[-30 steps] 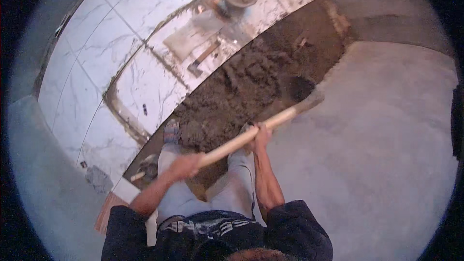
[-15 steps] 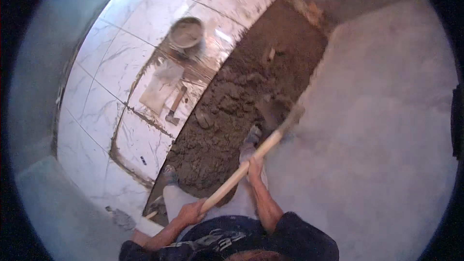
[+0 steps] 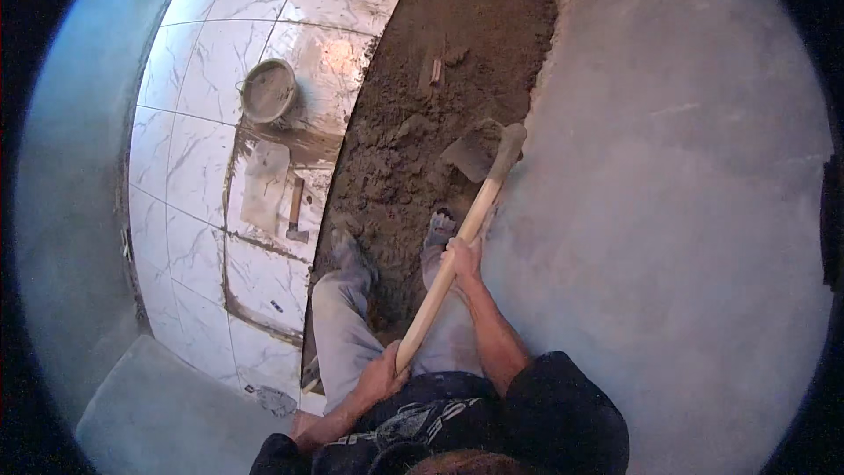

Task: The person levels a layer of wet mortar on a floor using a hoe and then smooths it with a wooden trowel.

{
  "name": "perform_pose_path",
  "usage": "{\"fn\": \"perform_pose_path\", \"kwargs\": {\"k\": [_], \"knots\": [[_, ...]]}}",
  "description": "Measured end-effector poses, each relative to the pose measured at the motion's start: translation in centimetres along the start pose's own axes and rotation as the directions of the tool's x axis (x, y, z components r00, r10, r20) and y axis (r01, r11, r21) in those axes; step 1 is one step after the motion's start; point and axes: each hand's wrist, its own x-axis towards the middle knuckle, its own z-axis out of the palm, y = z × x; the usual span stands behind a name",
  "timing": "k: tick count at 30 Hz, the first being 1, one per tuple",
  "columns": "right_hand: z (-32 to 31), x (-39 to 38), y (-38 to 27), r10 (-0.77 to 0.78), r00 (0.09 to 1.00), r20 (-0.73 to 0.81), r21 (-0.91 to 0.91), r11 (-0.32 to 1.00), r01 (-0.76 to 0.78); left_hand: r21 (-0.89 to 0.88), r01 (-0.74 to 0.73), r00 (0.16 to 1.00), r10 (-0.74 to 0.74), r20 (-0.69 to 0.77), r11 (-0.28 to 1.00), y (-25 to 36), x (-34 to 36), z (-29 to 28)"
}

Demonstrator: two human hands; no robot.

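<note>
Centrally, a long-handled hoe [image 3: 447, 286] slants from the person's waist up and to the right, its broad blade [image 3: 472, 151] over damp brown earthy mix [image 3: 400, 180] beside the foot of a smooth grey wall [image 3: 668, 176]. The person's hands are apart, both clamped around the pale wooden handle: the left hand [image 3: 382, 376] near its lower end, the right hand [image 3: 464, 259] farther up, a spread that probably gives leverage and steers the blade. The feet stand apart in the mix, likely for balance. To the left, a straight edge divides the mix from white marbled tiles [image 3: 193, 154]. On these rest a bucket [image 3: 269, 91] of greyish material, a pale flat sheet or bag [image 3: 265, 185] and a short-handled hammer or hatchet [image 3: 297, 209], seemingly parked within reach but out of the hoe's way. The wall leaves little sideways room at the right; the more open stretch of mix runs ahead, past a small reddish block [image 3: 436, 72].
</note>
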Motion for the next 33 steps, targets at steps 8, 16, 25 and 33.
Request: {"fn": "perform_pose_path", "kwargs": {"k": [8, 16, 25, 33], "knots": [[4.5, 1.4, -4.6, -0.018, 0.999, -0.032, -0.041, 0.999, 0.017, 0.006, -0.144, 0.989, 0.144, 0.025, 0.990, -0.9, 2.0, -7.5], [7.6, 5.1, -12.1, -0.151, 0.985, -0.082, -0.124, 0.982, 0.140, -0.032, -0.324, 0.946, 0.324, 0.001, 0.946, 2.4, 8.0, -12.8], [4.4, 25.5, -28.6, -0.230, 0.973, -0.021, -0.393, 0.897, 0.203, -0.139, -0.364, 0.926, 0.341, -0.163, 0.921, 18.2, 28.6, -6.8], [0.9, 42.9, -34.1, -0.147, 0.986, 0.081, -0.352, 0.921, 0.166, -0.244, -0.292, 0.948, 0.246, -0.201, 0.925, 29.3, 42.2, -4.4]]}}
